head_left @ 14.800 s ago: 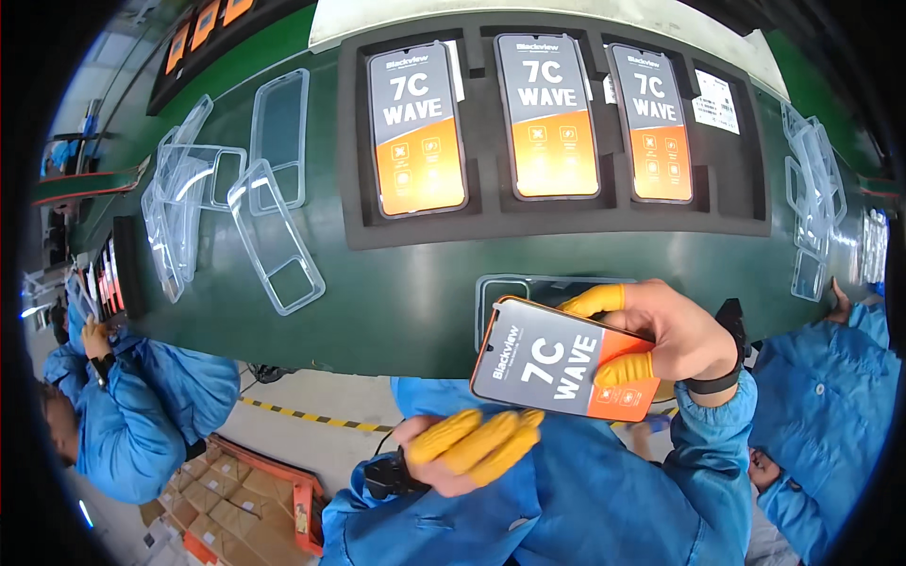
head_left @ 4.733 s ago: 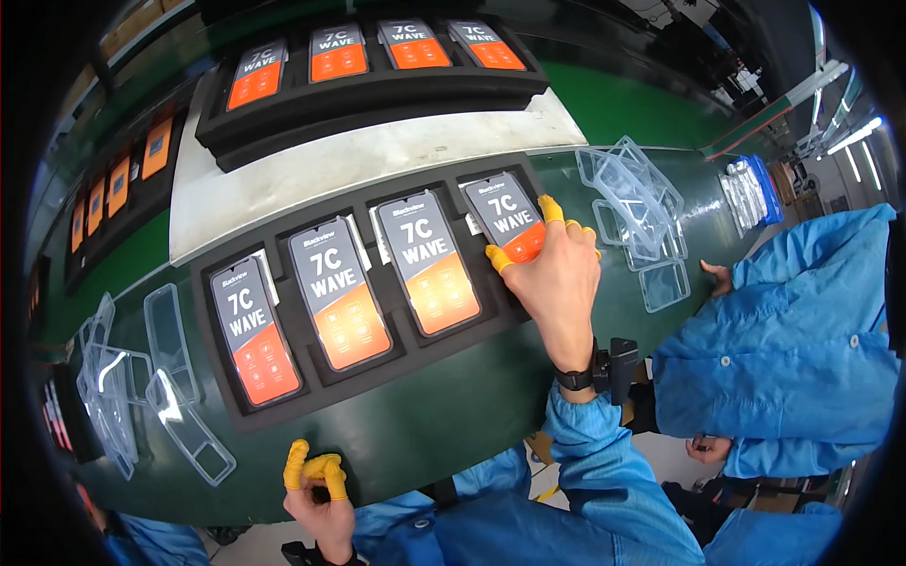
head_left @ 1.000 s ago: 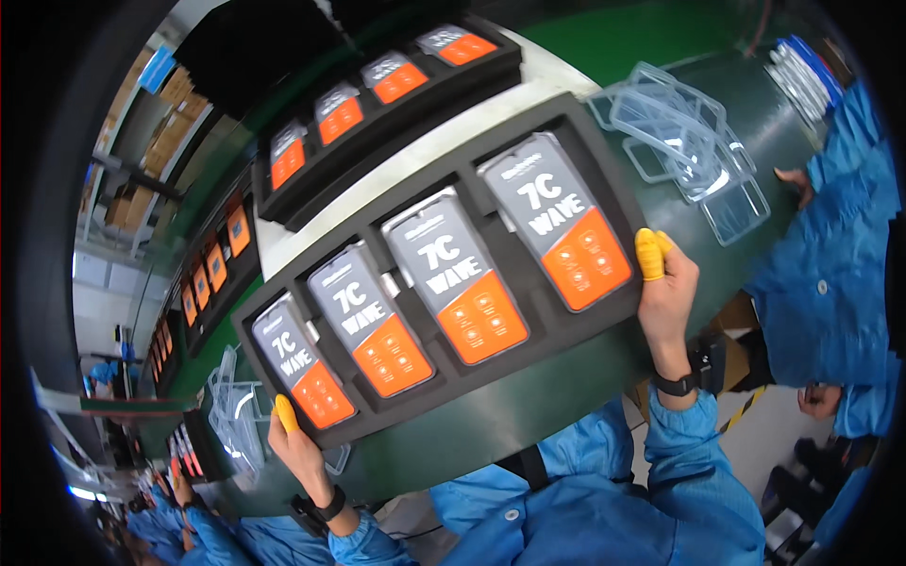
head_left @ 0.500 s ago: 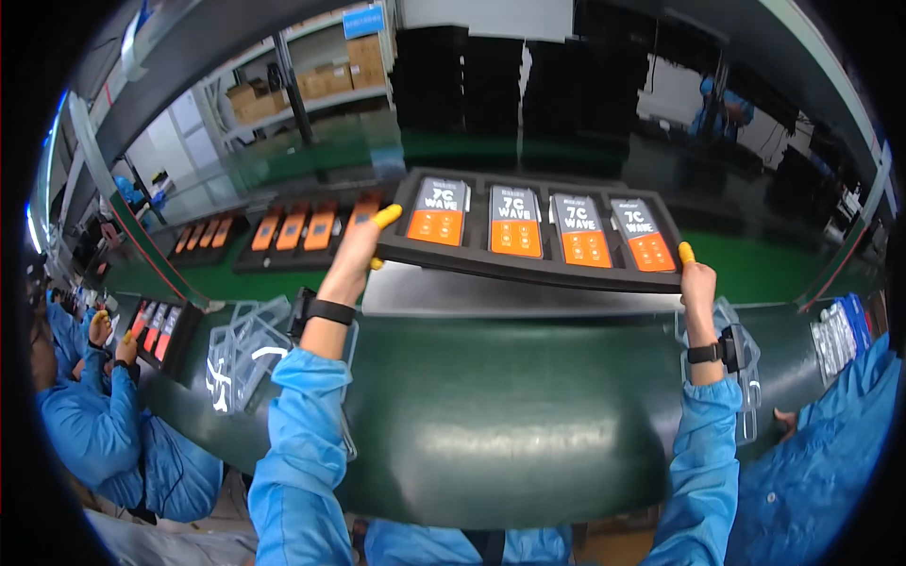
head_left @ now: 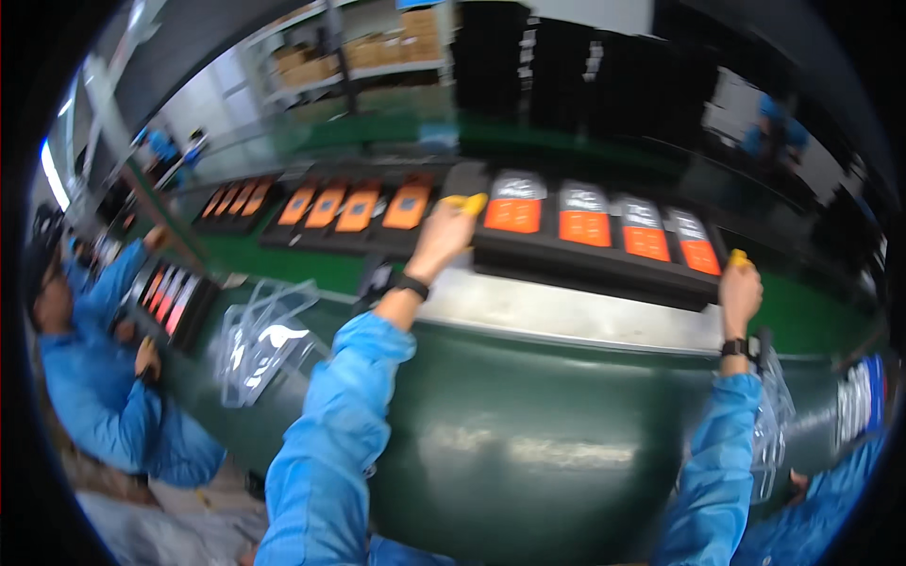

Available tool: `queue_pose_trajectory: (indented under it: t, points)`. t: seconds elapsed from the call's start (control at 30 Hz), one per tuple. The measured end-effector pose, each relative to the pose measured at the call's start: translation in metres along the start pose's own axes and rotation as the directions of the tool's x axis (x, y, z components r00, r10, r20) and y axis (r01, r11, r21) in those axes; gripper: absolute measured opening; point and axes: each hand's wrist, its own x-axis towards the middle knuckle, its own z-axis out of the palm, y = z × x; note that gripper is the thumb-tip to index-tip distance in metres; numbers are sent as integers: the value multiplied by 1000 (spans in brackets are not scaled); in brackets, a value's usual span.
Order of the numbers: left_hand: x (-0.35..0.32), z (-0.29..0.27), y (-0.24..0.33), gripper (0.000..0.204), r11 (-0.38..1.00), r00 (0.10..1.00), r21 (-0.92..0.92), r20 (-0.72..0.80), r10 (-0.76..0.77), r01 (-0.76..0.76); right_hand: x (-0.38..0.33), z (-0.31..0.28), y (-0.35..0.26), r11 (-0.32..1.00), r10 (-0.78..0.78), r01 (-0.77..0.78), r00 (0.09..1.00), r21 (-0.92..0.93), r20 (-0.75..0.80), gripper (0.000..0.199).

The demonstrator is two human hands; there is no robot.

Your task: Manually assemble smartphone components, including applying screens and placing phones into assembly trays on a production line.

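A long black tray lies across the far side of the bench, with several flat grey-and-orange packages in its compartments. My left hand is closed on the tray's left end, yellow covers on its fingertips. At the right end, my right hand grips the tray too, also with yellow on its fingers. The view is smeared by motion, and the undersides of both grips are hidden. To the left of my left hand stands another black tray holding orange packages.
Clear plastic covers lie left on the green bench; more covers lie beside my right forearm. A pale metal strip runs below the tray. A co-worker sits left by a tray; a blue sleeve shows lower right.
Both hands have moved away from me with the tray, toward the green belt beside the other trays. The whole view has shifted and blurred. The left co-worker's arms have moved.
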Motion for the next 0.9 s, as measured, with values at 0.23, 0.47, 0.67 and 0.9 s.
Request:
queue_pose_trajectory:
  t: [0.23, 0.47, 0.67, 0.9]
  points:
    - [13, -119, -47, 30, 923, 921, -131, -106, -375, 361, -156, -50, -186, 567, -549, 552, 807, 611, -219, 16]
    - [-1, -172, -130, 50, 715, 661, -81, -321, -678, 694, -294, -18, -331, 481, -778, 252, 565, 840, 275, 26]
    - [12, -137, -113, 61, 624, 528, -299, -344, -776, 722, -321, 69, -361, 547, -646, -326, 422, 771, 636, 33]
    - [0, -185, -123, 46, 613, 534, -463, -305, -789, 640, -331, 53, -394, 703, -454, -410, 370, 581, 811, 41]
